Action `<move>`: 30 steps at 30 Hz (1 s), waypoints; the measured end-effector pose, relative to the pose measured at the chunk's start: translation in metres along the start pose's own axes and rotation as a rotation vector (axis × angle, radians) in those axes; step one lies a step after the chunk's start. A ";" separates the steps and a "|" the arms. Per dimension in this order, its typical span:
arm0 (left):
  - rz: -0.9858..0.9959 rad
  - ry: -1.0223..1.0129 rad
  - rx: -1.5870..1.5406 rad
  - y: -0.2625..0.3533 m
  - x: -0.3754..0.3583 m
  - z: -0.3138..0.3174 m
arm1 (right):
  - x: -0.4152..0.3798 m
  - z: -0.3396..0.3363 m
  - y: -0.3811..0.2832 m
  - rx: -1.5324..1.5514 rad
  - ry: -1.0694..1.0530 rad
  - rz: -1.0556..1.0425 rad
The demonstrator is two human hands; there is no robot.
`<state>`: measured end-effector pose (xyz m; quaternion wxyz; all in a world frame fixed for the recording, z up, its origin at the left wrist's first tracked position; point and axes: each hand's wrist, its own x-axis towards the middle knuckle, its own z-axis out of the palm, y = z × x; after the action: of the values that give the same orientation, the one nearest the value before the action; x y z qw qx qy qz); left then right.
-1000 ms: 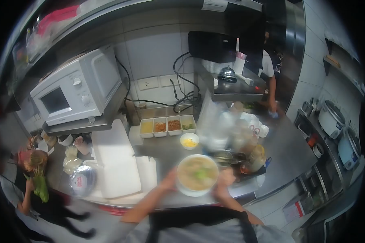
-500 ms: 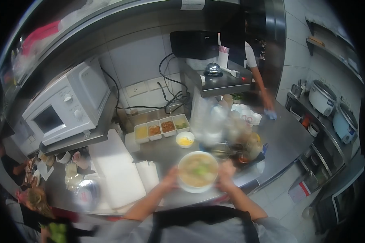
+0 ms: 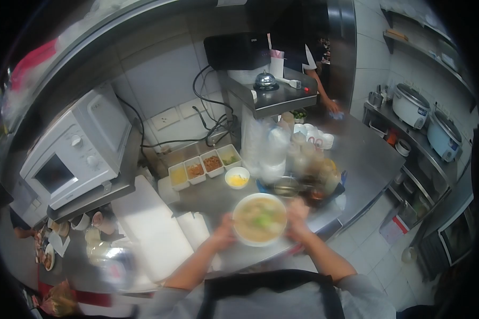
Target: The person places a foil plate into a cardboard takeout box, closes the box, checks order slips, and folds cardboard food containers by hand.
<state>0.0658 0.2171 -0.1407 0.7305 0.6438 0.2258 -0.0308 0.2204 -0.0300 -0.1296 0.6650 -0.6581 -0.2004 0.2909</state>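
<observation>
A large white bowl of soup, pale broth with green pieces on top, is held level between my two hands near the counter's front edge. My left hand closes on its left side. On the opposite side my right hand grips the rim, fingers blurred. Just beyond it sits a small white bowl with something yellow inside. Several white containers of chopped toppings line up behind that. White cutting boards lie left of my left hand.
A microwave stands on a shelf at left. Clear plastic cups and jars crowd the counter to the right. Across it, another person's hand holds a blue cloth. Rice cookers line the right shelf.
The view has turned slightly, shifting the surroundings left. My hands still hold the soup bowl, now a little farther from my body. The other person's arm has drawn back toward the far edge.
</observation>
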 end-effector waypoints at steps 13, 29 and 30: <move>-0.040 -0.009 -0.007 0.023 0.012 -0.005 | 0.013 0.022 0.027 -0.089 0.227 -0.176; 0.005 -0.065 0.025 0.029 -0.041 0.081 | -0.078 -0.017 0.014 0.122 0.393 -0.064; -0.002 -0.072 0.020 0.029 -0.042 0.091 | -0.087 -0.026 0.010 0.099 0.419 -0.038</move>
<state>0.0642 0.1246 -0.0925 0.7316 0.6494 0.1996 -0.0572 0.1710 -0.1066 -0.1310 0.7290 -0.6668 -0.0556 0.1447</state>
